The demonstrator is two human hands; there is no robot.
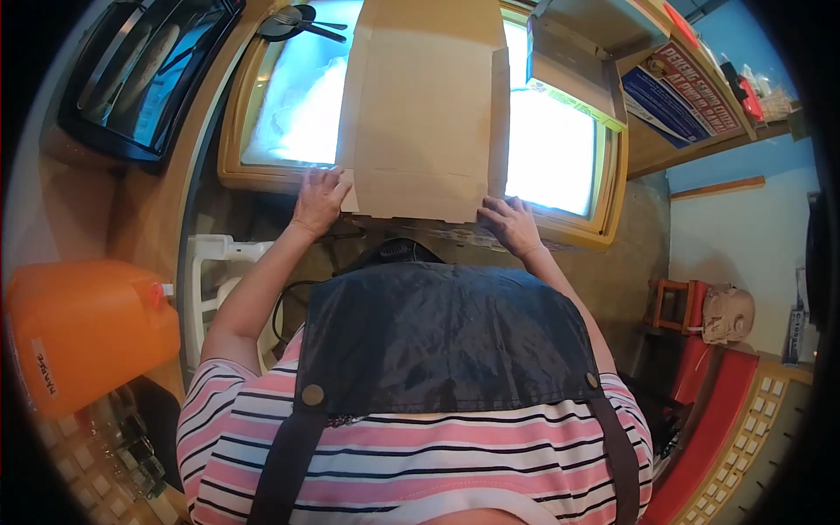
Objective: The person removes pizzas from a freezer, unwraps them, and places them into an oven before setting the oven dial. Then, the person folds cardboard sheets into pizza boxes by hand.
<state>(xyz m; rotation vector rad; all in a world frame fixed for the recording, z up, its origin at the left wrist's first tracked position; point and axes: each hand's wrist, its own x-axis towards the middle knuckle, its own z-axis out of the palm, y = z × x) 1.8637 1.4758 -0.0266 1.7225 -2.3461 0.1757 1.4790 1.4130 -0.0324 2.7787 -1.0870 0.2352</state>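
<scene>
A long piece of brown cardboard lies across the brightly lit, wood-framed table, its near edge toward me. My left hand is at the cardboard's near left corner, fingers bent over the table's front edge. At the near right corner, my right hand has its fingers curled on the cardboard's edge. The undersides of both hands' fingers are hidden. Folded side flaps run along the cardboard's left and right edges.
An orange jerrycan stands at the left, below a black toaster oven. Dark utensils rest at the table's far left. An open cardboard box is at the far right. A white chair stands left of me.
</scene>
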